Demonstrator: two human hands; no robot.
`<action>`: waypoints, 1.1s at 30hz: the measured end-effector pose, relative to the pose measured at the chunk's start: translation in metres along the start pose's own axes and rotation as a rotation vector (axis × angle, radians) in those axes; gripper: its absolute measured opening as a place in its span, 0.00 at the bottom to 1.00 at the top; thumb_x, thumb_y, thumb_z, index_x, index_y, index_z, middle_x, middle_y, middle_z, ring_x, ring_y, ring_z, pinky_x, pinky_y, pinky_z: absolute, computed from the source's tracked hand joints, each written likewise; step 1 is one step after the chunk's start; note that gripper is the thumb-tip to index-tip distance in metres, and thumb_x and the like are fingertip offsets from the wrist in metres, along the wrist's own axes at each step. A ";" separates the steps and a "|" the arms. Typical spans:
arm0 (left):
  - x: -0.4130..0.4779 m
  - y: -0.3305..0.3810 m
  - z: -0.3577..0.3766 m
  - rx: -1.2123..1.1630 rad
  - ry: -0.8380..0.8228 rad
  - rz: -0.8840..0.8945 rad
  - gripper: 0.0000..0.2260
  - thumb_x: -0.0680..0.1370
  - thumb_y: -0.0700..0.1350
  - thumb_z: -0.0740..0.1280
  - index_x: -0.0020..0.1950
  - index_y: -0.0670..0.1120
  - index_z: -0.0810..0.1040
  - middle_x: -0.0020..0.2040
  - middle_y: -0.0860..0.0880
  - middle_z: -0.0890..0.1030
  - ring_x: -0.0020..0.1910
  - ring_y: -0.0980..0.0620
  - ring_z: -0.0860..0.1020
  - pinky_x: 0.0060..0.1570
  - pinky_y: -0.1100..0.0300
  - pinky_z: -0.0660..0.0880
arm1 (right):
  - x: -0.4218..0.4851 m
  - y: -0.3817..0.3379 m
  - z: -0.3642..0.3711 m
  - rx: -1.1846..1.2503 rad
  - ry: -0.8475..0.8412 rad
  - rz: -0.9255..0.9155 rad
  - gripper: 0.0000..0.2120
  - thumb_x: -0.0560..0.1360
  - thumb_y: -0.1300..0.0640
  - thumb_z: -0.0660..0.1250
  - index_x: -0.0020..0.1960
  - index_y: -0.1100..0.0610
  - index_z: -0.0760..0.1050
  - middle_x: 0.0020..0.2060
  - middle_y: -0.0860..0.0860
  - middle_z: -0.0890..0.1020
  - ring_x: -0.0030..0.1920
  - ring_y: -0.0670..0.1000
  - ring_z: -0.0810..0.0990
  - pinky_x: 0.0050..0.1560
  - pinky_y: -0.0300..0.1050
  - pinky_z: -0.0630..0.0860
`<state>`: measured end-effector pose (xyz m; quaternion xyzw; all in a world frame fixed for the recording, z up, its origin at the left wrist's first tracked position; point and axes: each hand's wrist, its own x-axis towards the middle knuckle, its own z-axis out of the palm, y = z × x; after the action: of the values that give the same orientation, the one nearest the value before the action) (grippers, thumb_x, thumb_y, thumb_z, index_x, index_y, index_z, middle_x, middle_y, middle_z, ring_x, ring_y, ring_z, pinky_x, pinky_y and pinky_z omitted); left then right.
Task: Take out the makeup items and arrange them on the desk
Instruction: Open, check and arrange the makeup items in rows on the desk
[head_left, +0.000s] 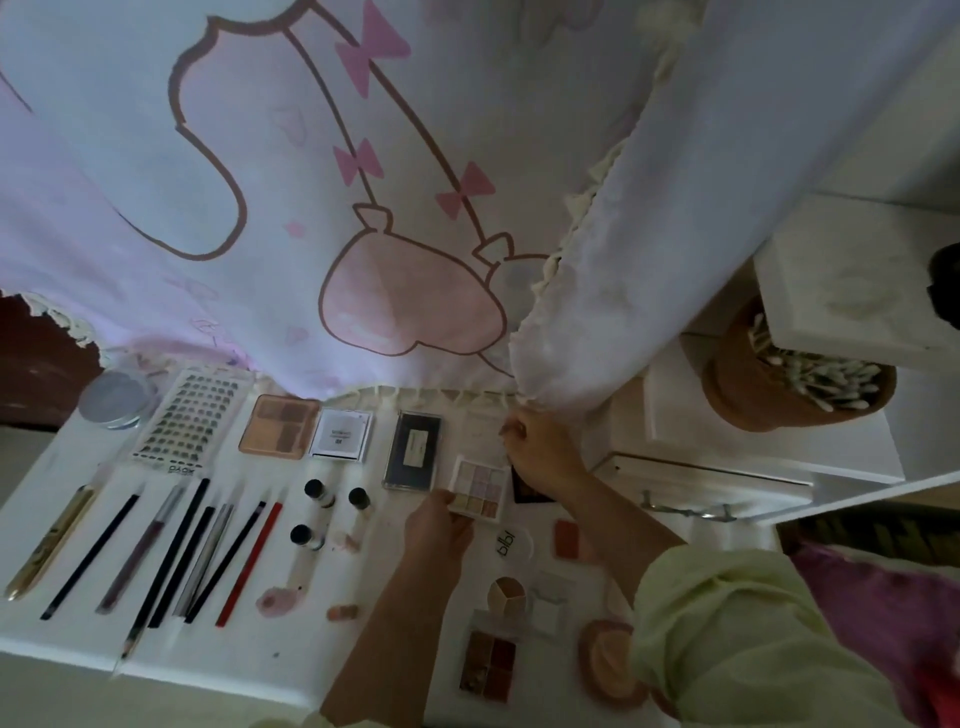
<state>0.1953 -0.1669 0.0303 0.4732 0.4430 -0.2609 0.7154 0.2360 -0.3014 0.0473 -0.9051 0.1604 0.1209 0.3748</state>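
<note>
Makeup lies in rows on the white desk (62, 649). My left hand (439, 530) holds the near corner of a small pastel eyeshadow palette (480, 486). My right hand (540, 452) pinches the edge of a clear flat case (483, 431) just beyond it. To the left sit a dark palette (413, 449), a white compact (340, 434), a peach palette (278, 426), a lash sheet (189, 418) and a round tin (114, 397). Several pencils and brushes (156, 551) and three small bottles (322, 512) lie nearer me.
A white curtain (363, 208) with pink bows hangs over the desk's far edge. A brown pot of cotton swabs (795, 384) stands at the right on white drawers (727, 483). More compacts (491, 660) lie by my right sleeve.
</note>
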 end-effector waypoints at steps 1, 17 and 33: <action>0.001 0.000 -0.001 -0.012 0.006 0.005 0.07 0.79 0.38 0.60 0.46 0.39 0.76 0.47 0.40 0.79 0.47 0.46 0.78 0.48 0.56 0.75 | 0.002 0.001 0.001 0.004 -0.008 0.008 0.09 0.80 0.60 0.58 0.51 0.61 0.76 0.46 0.55 0.79 0.46 0.52 0.77 0.43 0.43 0.71; 0.004 -0.001 -0.001 0.284 0.104 0.113 0.06 0.78 0.37 0.61 0.45 0.40 0.78 0.42 0.45 0.78 0.39 0.51 0.77 0.39 0.60 0.75 | 0.011 0.009 0.008 -0.008 -0.055 0.060 0.19 0.79 0.61 0.60 0.70 0.62 0.69 0.65 0.56 0.75 0.64 0.54 0.73 0.54 0.38 0.66; -0.060 -0.005 -0.010 0.506 0.064 0.728 0.10 0.78 0.41 0.63 0.56 0.49 0.80 0.48 0.52 0.82 0.41 0.58 0.77 0.36 0.67 0.72 | -0.044 -0.002 -0.005 0.024 0.066 -0.175 0.13 0.77 0.59 0.64 0.61 0.58 0.76 0.57 0.52 0.78 0.49 0.49 0.77 0.50 0.42 0.73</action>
<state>0.1590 -0.1627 0.0791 0.7664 0.1916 -0.0773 0.6082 0.1971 -0.2951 0.0672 -0.9146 0.0944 0.0559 0.3892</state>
